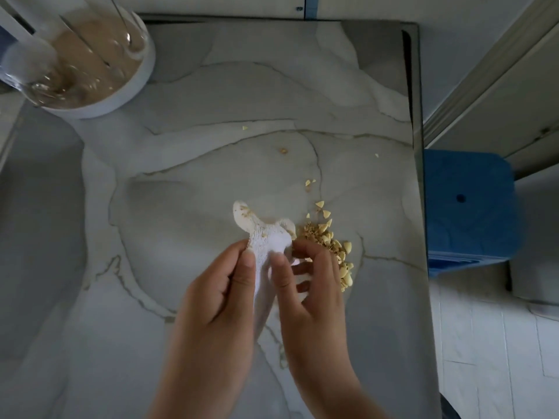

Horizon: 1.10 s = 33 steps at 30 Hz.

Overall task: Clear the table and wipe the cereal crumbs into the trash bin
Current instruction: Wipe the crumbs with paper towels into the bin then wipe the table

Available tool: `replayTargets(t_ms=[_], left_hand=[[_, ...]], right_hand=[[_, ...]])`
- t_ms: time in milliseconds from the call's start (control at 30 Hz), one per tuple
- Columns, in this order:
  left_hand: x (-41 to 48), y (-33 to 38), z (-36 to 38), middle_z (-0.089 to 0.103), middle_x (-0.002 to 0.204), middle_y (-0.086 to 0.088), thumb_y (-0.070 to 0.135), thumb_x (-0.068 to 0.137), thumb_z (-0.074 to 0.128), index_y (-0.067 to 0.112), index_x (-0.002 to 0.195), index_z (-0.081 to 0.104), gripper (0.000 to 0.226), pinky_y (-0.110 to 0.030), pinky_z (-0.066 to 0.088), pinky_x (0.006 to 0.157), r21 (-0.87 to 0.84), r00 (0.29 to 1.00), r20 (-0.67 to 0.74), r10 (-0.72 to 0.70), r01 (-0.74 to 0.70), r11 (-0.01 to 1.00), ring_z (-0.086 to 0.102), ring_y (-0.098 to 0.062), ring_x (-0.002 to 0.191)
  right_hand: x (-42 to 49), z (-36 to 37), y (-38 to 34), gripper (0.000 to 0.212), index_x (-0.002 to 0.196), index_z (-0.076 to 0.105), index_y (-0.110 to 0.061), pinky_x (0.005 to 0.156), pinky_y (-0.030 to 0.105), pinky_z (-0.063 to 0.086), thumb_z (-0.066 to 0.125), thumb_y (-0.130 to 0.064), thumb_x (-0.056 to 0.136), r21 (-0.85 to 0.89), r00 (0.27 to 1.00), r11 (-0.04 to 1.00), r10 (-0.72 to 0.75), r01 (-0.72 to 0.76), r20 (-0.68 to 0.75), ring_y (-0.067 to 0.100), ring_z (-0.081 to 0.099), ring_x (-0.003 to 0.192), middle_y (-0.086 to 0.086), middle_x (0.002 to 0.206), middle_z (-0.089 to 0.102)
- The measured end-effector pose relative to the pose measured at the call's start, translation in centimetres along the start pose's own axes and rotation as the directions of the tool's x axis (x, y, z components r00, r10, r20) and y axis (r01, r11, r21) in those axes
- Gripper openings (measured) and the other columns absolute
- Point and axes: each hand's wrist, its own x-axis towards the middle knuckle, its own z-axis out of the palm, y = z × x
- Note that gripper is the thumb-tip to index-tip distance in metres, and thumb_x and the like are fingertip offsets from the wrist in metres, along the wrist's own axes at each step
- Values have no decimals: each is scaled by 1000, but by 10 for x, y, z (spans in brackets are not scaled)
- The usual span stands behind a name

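Observation:
A crumpled white paper towel is held between both hands just above the marble table. My left hand pinches its left side with thumb and fingers. My right hand grips its right side, fingers spread over the edge of a pile of yellow cereal crumbs. Crumbs also cling to the towel's top. A few stray crumbs lie further back on the table.
A white bowl with brownish liquid stands at the table's back left corner, with a clear glass partly in front of it. A blue stool stands on the tiled floor beyond the table's right edge.

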Motion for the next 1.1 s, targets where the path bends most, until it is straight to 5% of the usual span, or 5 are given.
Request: replayTargets(t_ms=[367,567,733,1000,1100], left_hand=[[4,-18,-9,60,73,6,28,100,49,41,80,68,31,-21,41,60,-75,990,-123,-75,66,995,50,-1,67],[5,-14,-20,44,57,11,35,98,53,36,84,66,19,-13,31,50,-14,993,-121,-5,4,1000,39,0,54],[7,-8,-17,65,72,8,26,92,62,25,76,71,18,-24,44,65,-264,995,-35,-89,76,961,58,-4,73],[10,-23,-20,66,112,-25,67,72,63,11,104,68,65,-65,40,102,-339,970,43,-238,239,910,61,-44,111],[18,-30,-18,75,97,-10,64,68,70,17,103,68,59,-51,54,89,-311,941,34,-336,329,891,72,-30,93]], right_hand=[[3,6,16,16,91,65,-23,68,15,47,60,-8,93,178,989,974,127,-139,78,3,63,73,-11,79,68],[9,-3,20,18,107,63,-40,94,31,47,49,-45,97,-83,999,996,34,-33,-1,3,56,111,-23,111,61],[23,1,0,64,118,61,-34,96,34,50,46,-80,77,147,961,965,188,-220,203,3,65,105,-13,112,69],[36,2,-10,20,96,74,-20,92,45,55,58,-32,95,269,914,904,237,-332,329,21,72,91,3,92,76],[33,1,-7,25,85,70,-17,75,40,56,55,-32,97,179,939,953,188,-246,288,24,67,73,3,77,71]])
